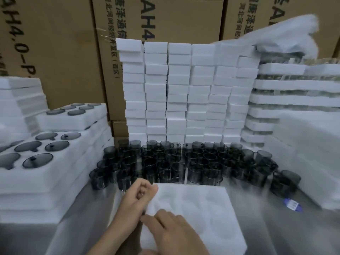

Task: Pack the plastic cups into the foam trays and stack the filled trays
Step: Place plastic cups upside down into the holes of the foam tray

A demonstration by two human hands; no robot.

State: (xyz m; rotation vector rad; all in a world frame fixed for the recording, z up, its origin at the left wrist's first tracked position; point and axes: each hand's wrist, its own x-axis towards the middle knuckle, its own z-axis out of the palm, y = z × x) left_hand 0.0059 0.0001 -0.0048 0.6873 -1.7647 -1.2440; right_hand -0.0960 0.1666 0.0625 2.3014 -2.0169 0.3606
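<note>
A white foam tray (202, 214) lies on the steel table right in front of me, its round pockets holding nothing. My left hand (135, 198) is at the tray's left edge with fingers curled and seems to pinch that edge. My right hand (176, 230) lies flat on the tray's near left part, fingers straight. Behind the tray stand several dark smoky plastic cups (176, 161) with handles, crowded in rows. On the left, stacked foam trays (55, 162) hold dark cups or lids in their pockets.
Columns of white foam blocks (184, 89) rise behind the cups. More foam trays with clear contents (294, 83) are stacked at the right, foam sheets (303, 162) beside them. Cardboard boxes (64, 43) form the back wall. A blue label (292, 205) lies on the table.
</note>
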